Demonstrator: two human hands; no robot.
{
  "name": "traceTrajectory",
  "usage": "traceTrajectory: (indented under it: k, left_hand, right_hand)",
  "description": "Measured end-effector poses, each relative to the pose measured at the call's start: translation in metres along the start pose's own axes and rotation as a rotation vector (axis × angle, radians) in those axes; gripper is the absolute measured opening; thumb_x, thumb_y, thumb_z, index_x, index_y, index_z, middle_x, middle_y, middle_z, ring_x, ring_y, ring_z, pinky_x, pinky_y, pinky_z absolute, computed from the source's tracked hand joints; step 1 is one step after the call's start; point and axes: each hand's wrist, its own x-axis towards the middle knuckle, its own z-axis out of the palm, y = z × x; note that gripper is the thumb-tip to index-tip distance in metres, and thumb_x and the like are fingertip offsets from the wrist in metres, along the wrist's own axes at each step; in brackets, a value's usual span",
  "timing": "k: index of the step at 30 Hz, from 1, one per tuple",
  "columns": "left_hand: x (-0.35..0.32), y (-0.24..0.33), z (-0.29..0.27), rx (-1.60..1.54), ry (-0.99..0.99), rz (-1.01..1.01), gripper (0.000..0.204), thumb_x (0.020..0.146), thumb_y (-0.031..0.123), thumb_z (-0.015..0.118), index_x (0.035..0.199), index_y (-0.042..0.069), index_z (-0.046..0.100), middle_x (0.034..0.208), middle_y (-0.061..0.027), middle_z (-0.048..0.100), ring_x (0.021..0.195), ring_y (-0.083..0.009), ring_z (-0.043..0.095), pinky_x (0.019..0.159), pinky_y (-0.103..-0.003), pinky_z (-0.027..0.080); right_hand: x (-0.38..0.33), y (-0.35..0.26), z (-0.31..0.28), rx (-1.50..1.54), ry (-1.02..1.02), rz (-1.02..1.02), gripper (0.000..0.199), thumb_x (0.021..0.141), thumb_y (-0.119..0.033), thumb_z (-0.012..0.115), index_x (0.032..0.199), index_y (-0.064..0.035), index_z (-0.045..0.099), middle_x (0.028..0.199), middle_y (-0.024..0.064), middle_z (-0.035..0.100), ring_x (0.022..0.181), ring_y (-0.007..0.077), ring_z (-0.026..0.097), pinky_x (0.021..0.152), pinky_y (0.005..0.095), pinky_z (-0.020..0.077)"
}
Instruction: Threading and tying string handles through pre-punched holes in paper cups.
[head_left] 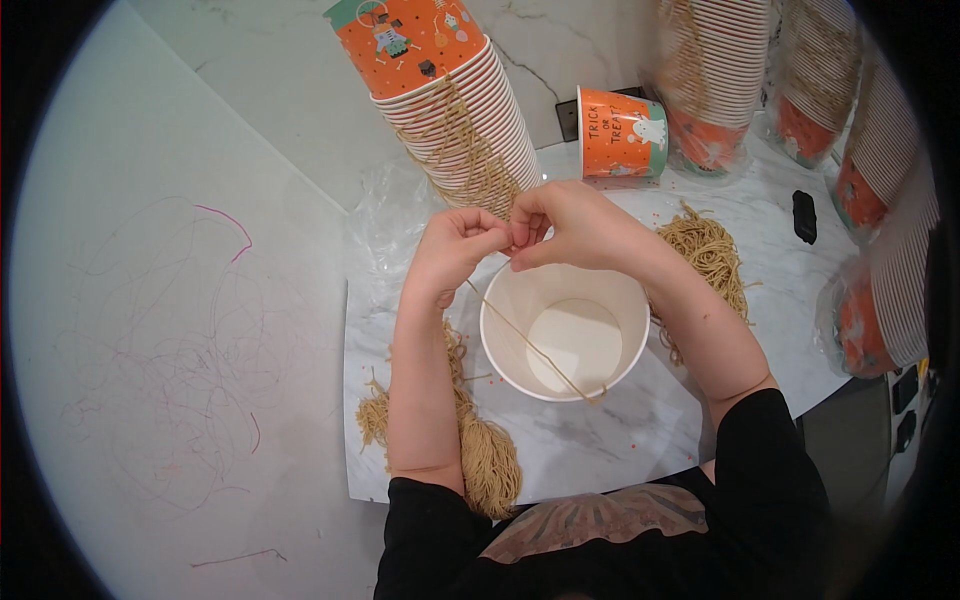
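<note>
My left hand (460, 250) and my right hand (560, 225) meet at the fingertips, both pinched together above the far rim of a white paper tub (498, 352). From under my left hand a thin tan string (532, 348) runs down across the tub's mouth and over its near rim. My fingers hide the string's upper end. The tub stands upright, its white inside showing. Beside my left forearm lies a thick bundle of tan string (488, 462), partly under the arm. Another tan string bundle (705, 252) lies beyond my right forearm.
A tall leaning stack of orange tubs (465, 130) wrapped in string stands behind my hands, crumpled clear plastic (385, 220) to its left. An orange printed tub (612, 140) sits farther back. Bagged tub stacks (715, 80) line the right, near a small black object (804, 217).
</note>
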Motion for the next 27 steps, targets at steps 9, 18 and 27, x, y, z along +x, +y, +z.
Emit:
traceTrajectory:
  k: [9, 18, 27]
  left_hand:
    - [0.005, -0.006, 0.001, -0.01, 0.049, -0.003, 0.012, 0.081, 0.003, 0.069, 0.09, -0.005, 0.071, 0.083, -0.0089, 0.072, 0.075, -0.0121, 0.067, 0.069, -0.024, 0.052]
    - [0.004, -0.006, 0.002, -0.011, 0.048, 0.054, 0.011, 0.082, 0.01, 0.068, 0.089, 0.004, 0.074, 0.074, 0.0019, 0.068, 0.051, 0.0011, 0.036, 0.044, -0.018, 0.024]
    - [0.002, -0.007, 0.001, 0.034, -0.005, 0.048, 0.013, 0.08, 0.006, 0.069, 0.091, 0.002, 0.073, 0.082, -0.0024, 0.072, 0.062, -0.0013, 0.052, 0.053, -0.019, 0.037]
  right_hand:
    - [0.003, 0.001, 0.003, -0.13, 0.05, 0.083, 0.027, 0.069, -0.024, 0.086, 0.076, -0.0022, 0.071, 0.07, 0.0106, 0.069, 0.066, 0.0239, 0.067, 0.061, 0.0379, 0.0509]
    - [0.005, 0.007, 0.005, -0.086, 0.087, 0.083, 0.019, 0.071, -0.018, 0.081, 0.075, -0.0008, 0.073, 0.066, 0.0125, 0.069, 0.06, 0.0224, 0.067, 0.057, 0.0361, 0.0515]
    - [0.005, 0.01, 0.006, -0.118, 0.049, 0.025, 0.017, 0.071, -0.016, 0.077, 0.074, -0.0002, 0.07, 0.068, 0.0144, 0.068, 0.063, 0.027, 0.067, 0.06, 0.0391, 0.0524]
